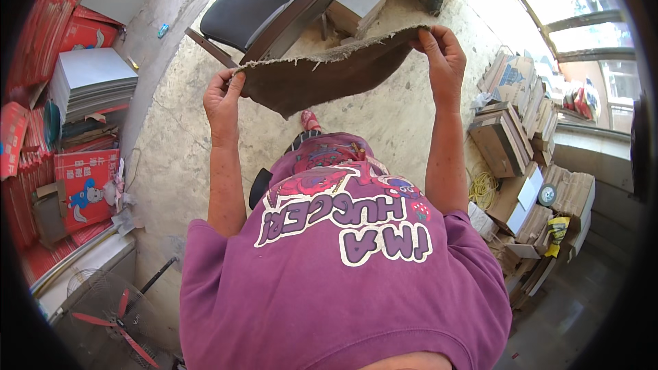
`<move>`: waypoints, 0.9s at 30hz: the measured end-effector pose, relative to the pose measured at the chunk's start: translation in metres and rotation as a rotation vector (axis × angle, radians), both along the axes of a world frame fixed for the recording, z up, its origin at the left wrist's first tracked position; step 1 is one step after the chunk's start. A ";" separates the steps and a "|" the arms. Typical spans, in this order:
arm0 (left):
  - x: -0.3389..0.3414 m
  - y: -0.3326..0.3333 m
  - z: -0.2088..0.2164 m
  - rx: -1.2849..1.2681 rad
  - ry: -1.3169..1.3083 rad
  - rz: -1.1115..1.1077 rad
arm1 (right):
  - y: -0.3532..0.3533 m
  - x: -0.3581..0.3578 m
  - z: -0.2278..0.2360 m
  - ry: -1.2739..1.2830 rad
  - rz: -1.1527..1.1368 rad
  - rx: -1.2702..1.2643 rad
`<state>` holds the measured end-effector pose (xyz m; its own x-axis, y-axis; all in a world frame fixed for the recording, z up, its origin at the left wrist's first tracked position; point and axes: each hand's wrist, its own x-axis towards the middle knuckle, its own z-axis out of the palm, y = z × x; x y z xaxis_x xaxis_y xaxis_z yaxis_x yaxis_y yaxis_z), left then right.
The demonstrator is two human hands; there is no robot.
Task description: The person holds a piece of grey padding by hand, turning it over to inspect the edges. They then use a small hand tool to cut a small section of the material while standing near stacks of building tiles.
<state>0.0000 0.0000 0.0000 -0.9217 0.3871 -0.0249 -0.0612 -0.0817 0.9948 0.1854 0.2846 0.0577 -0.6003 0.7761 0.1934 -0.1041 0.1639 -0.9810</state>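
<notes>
A dark brown piece of thick fabric or matting (329, 79) with a frayed grey edge is stretched between my two hands, out in front of my body. Its top edge sags in the middle, and the lower side hangs down in a blunt point. My left hand (224, 104) pinches one corner between thumb and fingers. On the other side, my right hand (442, 62) grips the opposite corner, thumb toward me. Both arms are held out over the floor. The side of the piece facing away is hidden.
Ahead stand a black-seated chair (243, 10) and a white-topped box (358, 1). Red packages (88, 188) and stacked grey-white sheets (92, 75) line the left. A fan with red blades (116, 322) is at lower left. Cardboard boxes (500, 140) and a coiled yellow cord (483, 190) lie right.
</notes>
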 end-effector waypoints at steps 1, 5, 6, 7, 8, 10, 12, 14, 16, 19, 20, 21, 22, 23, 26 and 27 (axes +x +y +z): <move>-0.001 0.000 0.002 0.000 0.013 0.027 | 0.002 -0.007 0.003 0.014 0.015 0.009; -0.036 0.022 -0.013 0.056 -0.063 0.098 | 0.034 -0.076 0.020 -0.013 0.089 0.119; -0.050 0.029 -0.007 0.067 -0.061 0.134 | 0.041 -0.101 0.020 0.058 0.101 0.124; -0.055 0.032 -0.013 0.044 -0.071 0.153 | 0.050 -0.115 0.013 0.086 0.117 0.133; -0.061 0.033 -0.026 0.022 -0.080 0.172 | 0.057 -0.129 0.006 0.064 0.163 0.158; -0.072 0.034 -0.050 -0.127 0.069 0.242 | 0.057 -0.156 -0.017 -0.003 0.195 0.295; -0.072 0.040 -0.053 -0.420 0.268 0.334 | 0.048 -0.170 -0.038 -0.127 0.244 0.536; -0.065 0.050 -0.040 -0.600 0.724 0.283 | 0.038 -0.169 -0.055 -0.241 0.251 0.754; -0.046 0.055 -0.035 -0.691 0.860 0.153 | 0.026 -0.168 -0.065 -0.339 0.291 0.872; -0.026 0.069 -0.041 -0.839 0.862 -0.014 | 0.020 -0.167 -0.073 -0.416 0.289 1.023; -0.025 0.073 -0.041 -0.926 0.858 -0.006 | 0.022 -0.167 -0.073 -0.424 0.299 1.031; -0.024 0.076 -0.040 -1.013 0.854 0.000 | 0.026 -0.167 -0.073 -0.432 0.307 1.038; -0.022 0.080 -0.039 -1.101 0.849 0.007 | 0.030 -0.167 -0.073 -0.435 0.321 1.051; -0.019 0.084 -0.039 -1.117 0.819 0.019 | 0.033 -0.165 -0.073 -0.447 0.346 1.057; -0.015 0.095 -0.039 -1.181 0.771 0.072 | 0.044 -0.164 -0.074 -0.457 0.413 1.051; -0.014 0.099 -0.040 -1.204 0.770 0.098 | 0.048 -0.165 -0.073 -0.453 0.435 1.054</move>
<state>-0.0138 0.0987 -0.0405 -0.8772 0.4253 0.2228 0.4723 0.8477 0.2415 0.0202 0.3325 -0.0157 -0.9465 0.0845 0.3115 -0.0320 0.9357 -0.3512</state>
